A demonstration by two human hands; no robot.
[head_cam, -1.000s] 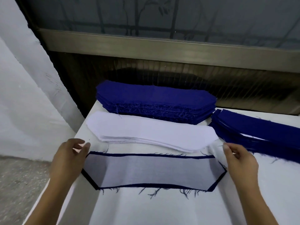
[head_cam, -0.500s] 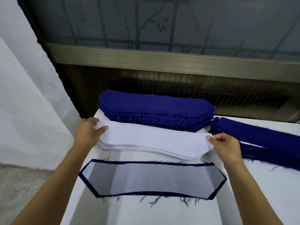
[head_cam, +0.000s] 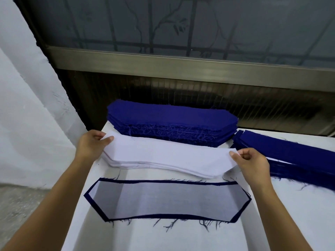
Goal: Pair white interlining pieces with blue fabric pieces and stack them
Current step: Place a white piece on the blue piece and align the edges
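Left hand (head_cam: 91, 145) pinches the left tip of the top interlining (head_cam: 163, 155), right hand (head_cam: 252, 163) the right tip. Blue stack (head_cam: 172, 117) sits just beyond the hands, a paired piece (head_cam: 166, 201) nearer on the table (head_cam: 163, 239).

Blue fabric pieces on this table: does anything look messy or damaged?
Mostly tidy. The front paired piece has loose threads straggling from its blue edges, and the right-hand blue pile lies fanned out rather than squared, unlike the tall blue stack. Nothing looks torn or spilled.
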